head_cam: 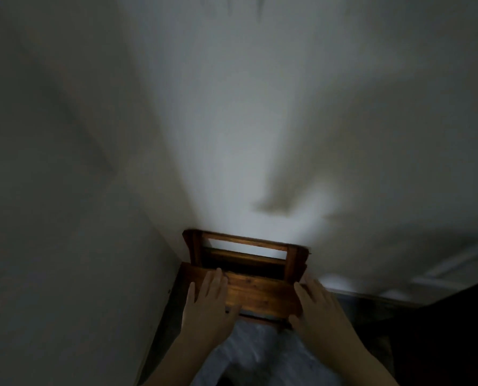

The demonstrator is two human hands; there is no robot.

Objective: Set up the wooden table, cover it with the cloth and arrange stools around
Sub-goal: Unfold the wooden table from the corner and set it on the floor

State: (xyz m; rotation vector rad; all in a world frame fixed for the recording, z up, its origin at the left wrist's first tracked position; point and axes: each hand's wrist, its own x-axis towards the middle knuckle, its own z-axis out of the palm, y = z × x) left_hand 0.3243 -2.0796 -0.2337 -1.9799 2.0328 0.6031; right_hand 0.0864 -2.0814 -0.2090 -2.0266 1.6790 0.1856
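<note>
A small brown wooden stool (260, 291) stands against a white wall in a dim corner, low in the head view, its flat seat facing me. A second wooden frame (246, 246) with rails rises just behind it against the wall. My left hand (207, 302) lies on the left part of the seat with straight fingers and the thumb at the front edge. My right hand (315, 305) touches the seat's right end with fingers stretched along it. The picture is blurred. No table or cloth is in view.
White walls (232, 121) meet in a corner on the left. A dark baseboard (165, 310) runs down the left side. Dark floor or furniture (440, 344) fills the lower right. My light trousers (260, 355) show below the stool.
</note>
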